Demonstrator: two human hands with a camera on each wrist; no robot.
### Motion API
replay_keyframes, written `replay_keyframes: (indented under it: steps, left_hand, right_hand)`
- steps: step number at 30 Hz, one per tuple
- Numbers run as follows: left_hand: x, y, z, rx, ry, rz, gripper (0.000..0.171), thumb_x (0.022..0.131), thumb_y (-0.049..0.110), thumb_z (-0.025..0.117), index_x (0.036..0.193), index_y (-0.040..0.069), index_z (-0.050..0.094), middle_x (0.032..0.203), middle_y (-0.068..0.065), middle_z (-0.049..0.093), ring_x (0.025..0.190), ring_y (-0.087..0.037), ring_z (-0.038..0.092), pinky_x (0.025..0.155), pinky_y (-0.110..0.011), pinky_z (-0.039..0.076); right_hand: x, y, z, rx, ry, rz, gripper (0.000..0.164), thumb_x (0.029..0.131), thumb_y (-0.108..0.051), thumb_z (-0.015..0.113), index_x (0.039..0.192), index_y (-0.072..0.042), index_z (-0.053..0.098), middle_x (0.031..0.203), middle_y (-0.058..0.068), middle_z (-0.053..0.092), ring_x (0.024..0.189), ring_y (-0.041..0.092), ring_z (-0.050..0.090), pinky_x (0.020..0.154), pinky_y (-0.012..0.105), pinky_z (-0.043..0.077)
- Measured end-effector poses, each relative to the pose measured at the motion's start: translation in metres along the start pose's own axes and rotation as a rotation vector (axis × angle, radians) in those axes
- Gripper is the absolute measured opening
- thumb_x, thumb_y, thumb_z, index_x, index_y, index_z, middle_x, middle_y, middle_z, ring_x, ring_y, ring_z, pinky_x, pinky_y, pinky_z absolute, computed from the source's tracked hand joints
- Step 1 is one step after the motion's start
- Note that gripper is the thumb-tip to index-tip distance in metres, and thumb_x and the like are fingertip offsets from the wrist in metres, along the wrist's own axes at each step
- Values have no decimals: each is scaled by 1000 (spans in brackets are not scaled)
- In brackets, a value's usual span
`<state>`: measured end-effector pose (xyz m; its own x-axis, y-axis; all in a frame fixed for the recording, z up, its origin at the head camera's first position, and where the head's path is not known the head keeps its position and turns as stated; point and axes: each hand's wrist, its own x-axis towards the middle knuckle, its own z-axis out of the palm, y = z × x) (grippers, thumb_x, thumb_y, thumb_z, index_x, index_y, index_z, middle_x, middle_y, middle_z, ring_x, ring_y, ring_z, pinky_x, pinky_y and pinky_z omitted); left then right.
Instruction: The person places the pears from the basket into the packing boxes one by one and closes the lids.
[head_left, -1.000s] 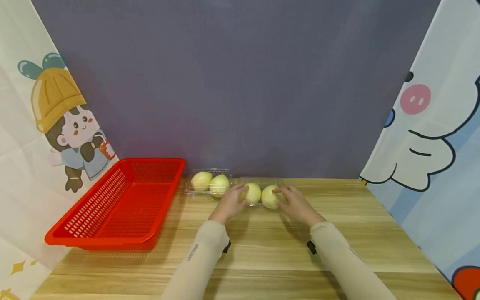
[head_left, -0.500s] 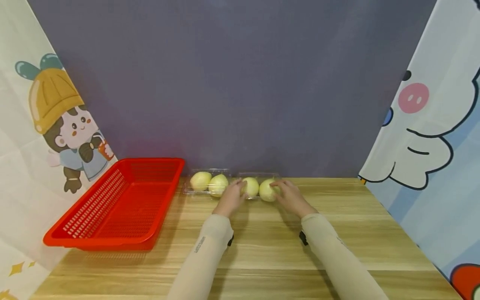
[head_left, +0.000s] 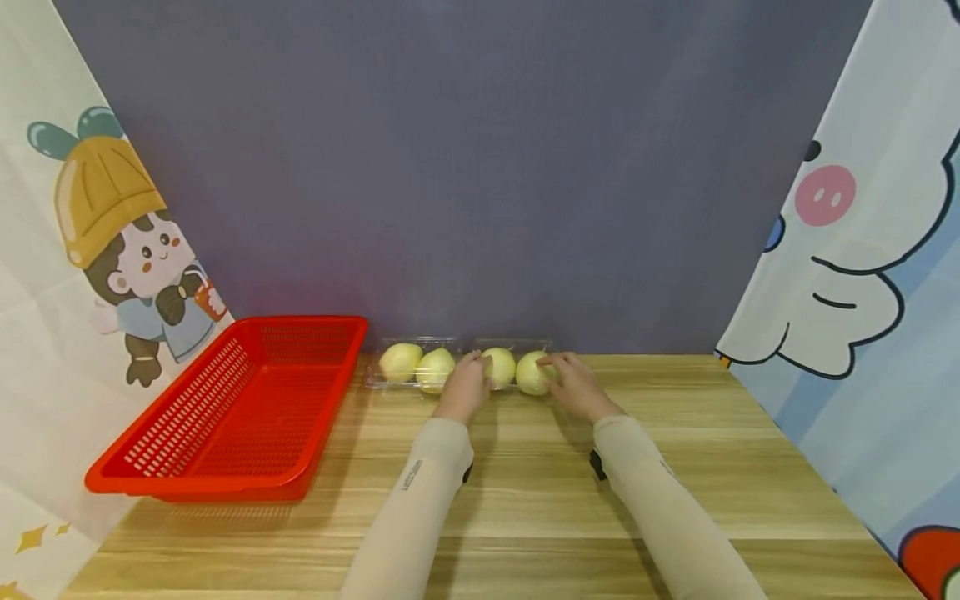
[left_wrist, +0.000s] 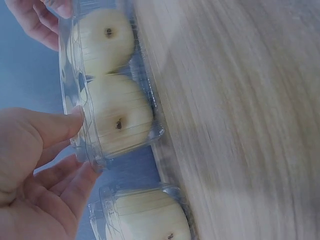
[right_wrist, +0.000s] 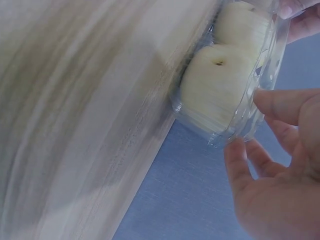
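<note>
Two pale yellow pears (head_left: 533,373) sit side by side in a clear plastic box (head_left: 514,343) at the back of the table. My left hand (head_left: 465,388) pinches the box's left end; in the left wrist view, its thumb (left_wrist: 62,127) lies on the lid's edge with the fingers around the corner. The right hand (head_left: 576,390) grips the opposite end, thumb and fingertips at the rim in the right wrist view. Just left of this box stands a second clear box (head_left: 420,340) with two more pears (head_left: 401,362), partly covered by my left hand in the head view.
A red plastic basket (head_left: 225,487) with slotted sides stands at the left of the wooden table (head_left: 720,467). A grey-purple cloth (head_left: 480,167) hangs right behind the boxes. Printed cartoon curtains (head_left: 892,250) flank both sides.
Both hands have moved the held box of pears back and slightly left, into line beside the second box. The second box and the basket stay in place.
</note>
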<state>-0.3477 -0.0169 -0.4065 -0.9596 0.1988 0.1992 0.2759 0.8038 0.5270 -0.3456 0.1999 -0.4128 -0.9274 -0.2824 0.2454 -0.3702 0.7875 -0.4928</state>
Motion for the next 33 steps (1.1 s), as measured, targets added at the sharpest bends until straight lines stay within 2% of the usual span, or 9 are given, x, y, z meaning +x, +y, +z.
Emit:
replay_keyframes:
  steps: [6, 13, 25, 33]
  left_hand:
    - [4, 1, -1, -6, 21, 0, 48, 95, 9, 68, 140, -1, 55, 151, -21, 43, 138, -37, 42, 113, -46, 34]
    - [7, -1, -1, 6, 1, -24, 49, 97, 11, 66, 143, 0, 53, 153, -20, 40, 140, -35, 40, 115, -45, 32]
    - [6, -3, 1, 82, 22, 11, 47, 97, 12, 66, 141, 1, 54, 149, -21, 44, 135, -36, 45, 110, -43, 39]
    - [1, -2, 2, 58, 51, 18, 44, 98, 11, 66, 139, 1, 56, 144, -22, 47, 128, -37, 52, 105, -42, 45]
  right_hand:
    - [6, 2, 0, 7, -32, 33, 38, 101, -10, 59, 139, -6, 55, 143, 26, 44, 130, 47, 43, 107, 60, 36]
    - [11, 3, 0, 21, -76, 64, 40, 103, -13, 57, 142, -8, 53, 146, 25, 40, 132, 46, 39, 106, 61, 37]
    - [10, 4, 5, -14, -14, 16, 38, 100, -9, 60, 138, -5, 56, 142, 26, 45, 129, 47, 43, 107, 60, 36]
    - [6, 1, 2, -15, 1, 0, 39, 99, -9, 60, 137, -3, 57, 143, 28, 46, 132, 47, 42, 110, 60, 33]
